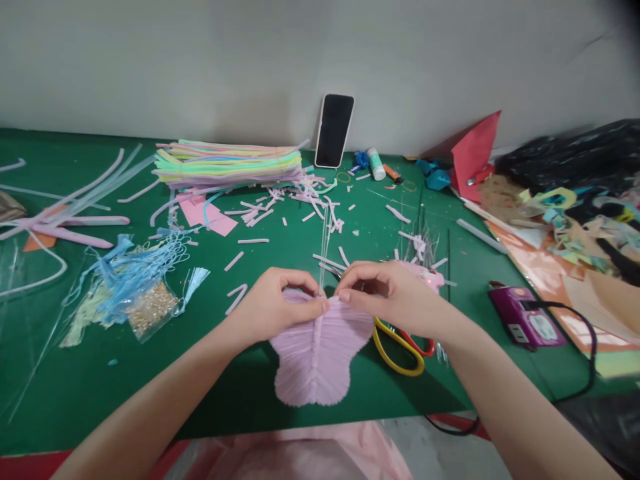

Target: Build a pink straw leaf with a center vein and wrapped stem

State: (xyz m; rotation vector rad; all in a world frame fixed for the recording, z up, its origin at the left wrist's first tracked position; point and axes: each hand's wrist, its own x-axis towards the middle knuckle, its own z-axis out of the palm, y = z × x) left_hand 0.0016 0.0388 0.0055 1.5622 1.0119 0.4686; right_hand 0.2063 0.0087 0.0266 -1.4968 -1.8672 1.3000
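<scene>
A pale purple butterfly shape (314, 360) made of fuzzy pipe cleaners hangs over the front of the green table, its ribbed wings spread on both sides of a central spine. My left hand (280, 303) pinches its upper edge beside the spine, thumb in front. Thin wires (325, 247) rise from that spot, close to my left fingertips. My right hand (383, 290) has thumb and fingers closed on the upper edge of the right wing. Scissors with yellow and red handles (400, 357) lie under and beside my right hand, partly hidden by the wing.
A bundle of coloured pipe cleaners (230, 162) lies at the back, near a phone (335, 131) leaning on the wall. Purple offcuts (257, 213) are scattered in front. Blue tassels (135, 260) and a bag of gold beads (149, 308) sit left; a purple corded device (527, 317) sits right.
</scene>
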